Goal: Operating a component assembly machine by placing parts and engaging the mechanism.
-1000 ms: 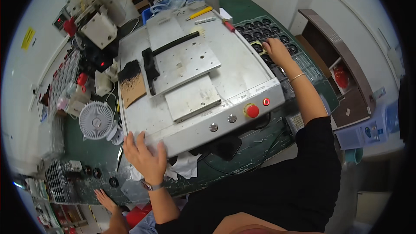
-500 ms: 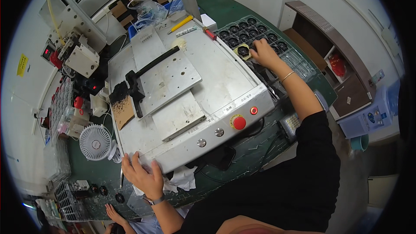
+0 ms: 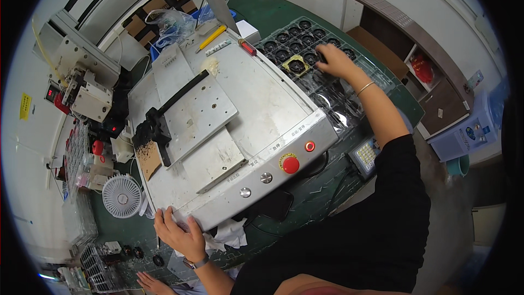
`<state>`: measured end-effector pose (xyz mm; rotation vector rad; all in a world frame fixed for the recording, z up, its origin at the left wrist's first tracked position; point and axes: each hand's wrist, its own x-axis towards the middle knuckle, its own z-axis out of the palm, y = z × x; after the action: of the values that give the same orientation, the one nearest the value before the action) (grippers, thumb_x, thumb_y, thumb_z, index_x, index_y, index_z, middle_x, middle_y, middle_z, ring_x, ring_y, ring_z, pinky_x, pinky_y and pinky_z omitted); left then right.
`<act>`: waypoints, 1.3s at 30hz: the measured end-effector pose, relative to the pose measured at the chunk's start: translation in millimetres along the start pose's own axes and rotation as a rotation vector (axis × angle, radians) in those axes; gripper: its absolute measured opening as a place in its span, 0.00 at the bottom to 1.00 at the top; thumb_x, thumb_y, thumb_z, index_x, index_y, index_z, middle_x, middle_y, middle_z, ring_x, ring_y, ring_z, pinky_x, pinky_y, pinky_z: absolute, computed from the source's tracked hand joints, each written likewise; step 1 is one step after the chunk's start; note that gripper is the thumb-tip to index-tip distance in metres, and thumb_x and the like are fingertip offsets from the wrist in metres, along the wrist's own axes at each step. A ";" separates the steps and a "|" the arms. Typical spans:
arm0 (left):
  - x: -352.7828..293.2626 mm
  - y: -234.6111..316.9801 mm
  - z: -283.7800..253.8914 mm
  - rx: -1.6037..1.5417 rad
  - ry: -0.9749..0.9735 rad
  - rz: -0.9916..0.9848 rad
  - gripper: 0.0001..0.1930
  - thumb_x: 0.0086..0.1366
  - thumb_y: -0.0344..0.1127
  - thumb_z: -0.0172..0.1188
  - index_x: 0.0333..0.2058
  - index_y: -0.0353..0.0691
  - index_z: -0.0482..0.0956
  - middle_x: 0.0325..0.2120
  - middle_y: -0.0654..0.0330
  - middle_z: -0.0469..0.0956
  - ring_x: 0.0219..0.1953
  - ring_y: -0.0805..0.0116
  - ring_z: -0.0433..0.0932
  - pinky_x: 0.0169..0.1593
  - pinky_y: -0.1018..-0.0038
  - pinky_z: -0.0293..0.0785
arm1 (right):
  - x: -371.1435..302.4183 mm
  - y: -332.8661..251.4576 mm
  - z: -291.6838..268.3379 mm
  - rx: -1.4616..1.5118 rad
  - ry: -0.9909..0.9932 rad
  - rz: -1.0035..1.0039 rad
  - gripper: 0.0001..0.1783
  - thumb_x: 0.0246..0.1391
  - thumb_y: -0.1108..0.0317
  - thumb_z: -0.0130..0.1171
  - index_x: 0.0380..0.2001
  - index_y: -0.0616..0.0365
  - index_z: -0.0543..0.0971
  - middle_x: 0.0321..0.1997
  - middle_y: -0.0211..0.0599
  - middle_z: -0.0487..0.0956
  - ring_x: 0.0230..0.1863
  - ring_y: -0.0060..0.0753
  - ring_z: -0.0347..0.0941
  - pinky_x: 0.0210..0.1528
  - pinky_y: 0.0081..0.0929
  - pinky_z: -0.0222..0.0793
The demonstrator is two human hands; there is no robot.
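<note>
My left hand [image 3: 180,236] rests with fingers spread on the near left corner of the light metal machine base [image 3: 202,219]; it holds nothing. At the far right my right hand [image 3: 334,61] reaches over a clear plastic tray [image 3: 376,75] with several black round parts [image 3: 282,55] in its pockets. Its fingers are bent and close together, pointing down among those parts. Whatever they grip is hidden by the hand. Just left of the fingertips a yellow square piece [image 3: 285,66] lies on the tray, with a black round part [image 3: 296,66] in its middle.
The base carries a plate with a black bar [image 3: 183,94], a yellow cutter [image 3: 210,39], a red screwdriver [image 3: 247,47] and a red stop button [image 3: 289,164]. A white fan [image 3: 121,196] stands left. Another person's hand [image 3: 154,284] shows at the lower left.
My right hand has shifted right, away from the yellow piece, over the neighbouring parts. My left hand stays on the corner. The view has moved slightly, and the other person's hand has changed position.
</note>
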<state>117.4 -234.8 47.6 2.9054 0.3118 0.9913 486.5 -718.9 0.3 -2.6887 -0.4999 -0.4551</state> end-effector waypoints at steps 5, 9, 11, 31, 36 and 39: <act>1.5 7.7 3.0 -0.027 -0.008 -0.005 0.28 0.55 0.47 0.55 0.49 0.33 0.71 0.54 0.42 0.66 0.56 0.42 0.63 0.59 0.53 0.55 | -1.4 38.6 -15.1 -0.119 0.013 0.187 0.29 0.44 0.57 0.63 0.49 0.58 0.71 0.46 0.53 0.74 0.47 0.55 0.71 0.50 0.43 0.68; 1.4 1.0 1.4 0.004 0.009 -0.010 0.27 0.55 0.47 0.55 0.49 0.33 0.72 0.53 0.42 0.66 0.55 0.41 0.64 0.58 0.54 0.56 | -1.9 36.3 -7.2 -0.173 -0.111 0.157 0.36 0.39 0.54 0.67 0.51 0.59 0.70 0.49 0.53 0.73 0.51 0.56 0.69 0.53 0.46 0.66; -1.1 -4.6 -3.7 0.009 0.033 -0.011 0.27 0.53 0.46 0.57 0.49 0.33 0.72 0.53 0.41 0.67 0.54 0.41 0.65 0.57 0.54 0.58 | 5.0 32.3 3.7 -0.175 -0.038 0.068 0.36 0.39 0.55 0.68 0.51 0.61 0.70 0.51 0.54 0.71 0.53 0.55 0.67 0.56 0.45 0.63; -5.9 0.0 -4.7 -0.122 0.155 -0.086 0.28 0.50 0.53 0.61 0.45 0.41 0.74 0.50 0.47 0.67 0.56 0.46 0.64 0.62 0.50 0.52 | 44.0 141.1 33.7 -0.014 -0.350 0.082 0.15 0.34 0.73 0.61 0.28 0.66 0.70 0.21 0.36 0.71 0.25 0.29 0.65 0.30 0.29 0.66; -4.9 -3.9 -4.9 -0.125 0.154 -0.096 0.27 0.50 0.53 0.60 0.45 0.42 0.74 0.51 0.49 0.68 0.57 0.48 0.64 0.62 0.52 0.52 | 36.1 136.7 30.0 -0.024 -0.384 0.102 0.23 0.35 0.70 0.63 0.39 0.68 0.74 0.32 0.45 0.76 0.35 0.37 0.71 0.42 0.33 0.68; -5.5 -4.1 -4.9 -0.119 0.167 -0.100 0.27 0.50 0.54 0.60 0.45 0.42 0.75 0.50 0.49 0.69 0.56 0.48 0.65 0.62 0.52 0.53 | 36.8 140.5 26.3 -0.108 -0.454 0.119 0.31 0.36 0.68 0.64 0.47 0.70 0.72 0.39 0.53 0.77 0.44 0.49 0.73 0.51 0.36 0.67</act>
<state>109.6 -232.0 47.6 2.6789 0.3880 1.1944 581.3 -820.2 -50.3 -2.9088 -0.4398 0.1747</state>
